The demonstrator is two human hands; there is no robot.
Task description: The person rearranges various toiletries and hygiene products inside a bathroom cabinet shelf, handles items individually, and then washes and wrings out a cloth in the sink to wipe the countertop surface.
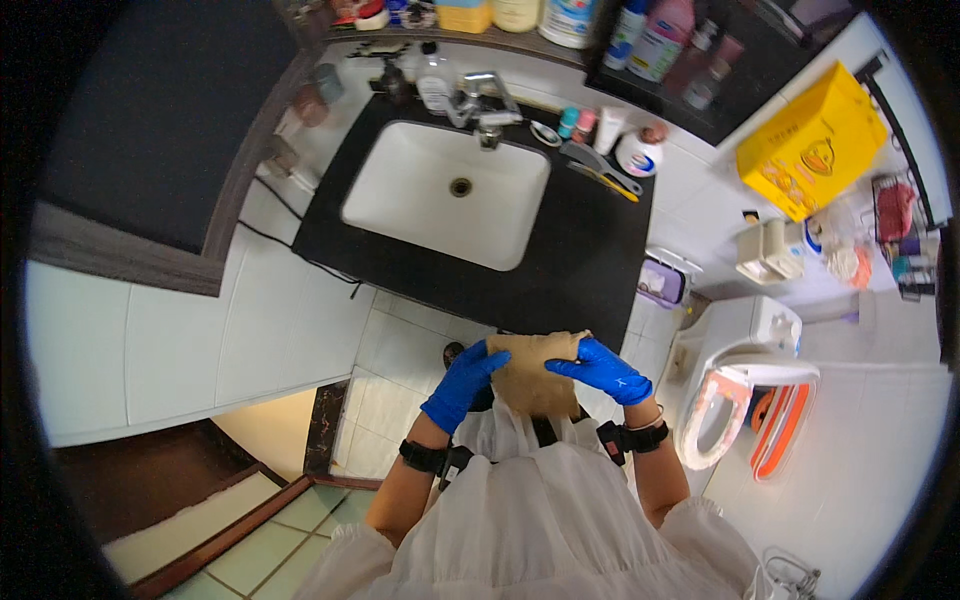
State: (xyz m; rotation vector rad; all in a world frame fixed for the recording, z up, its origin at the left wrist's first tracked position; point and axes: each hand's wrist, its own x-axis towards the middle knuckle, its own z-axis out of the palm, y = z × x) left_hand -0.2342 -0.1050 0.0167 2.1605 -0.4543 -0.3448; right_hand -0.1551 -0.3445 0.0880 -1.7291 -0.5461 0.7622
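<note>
Both my hands wear blue gloves and hold a tan cloth (pixel 533 378) in front of my body, below the front edge of the black counter (pixel 590 260). My left hand (pixel 462 385) grips the cloth's left edge. My right hand (pixel 603 369) pinches its upper right corner. The cloth hangs folded between them. The white basin (pixel 400 190) lies beyond the cloth, with a chrome tap (pixel 483 103) at its back.
Bottles, tubes and a round jar (pixel 640 152) crowd the counter's back edge. A yellow box (pixel 812 145) sits on the right ledge. A toilet with a pale seat (pixel 722 405) stands to my right. White floor tiles lie below the counter, and a dark door threshold (pixel 230 530) runs at lower left.
</note>
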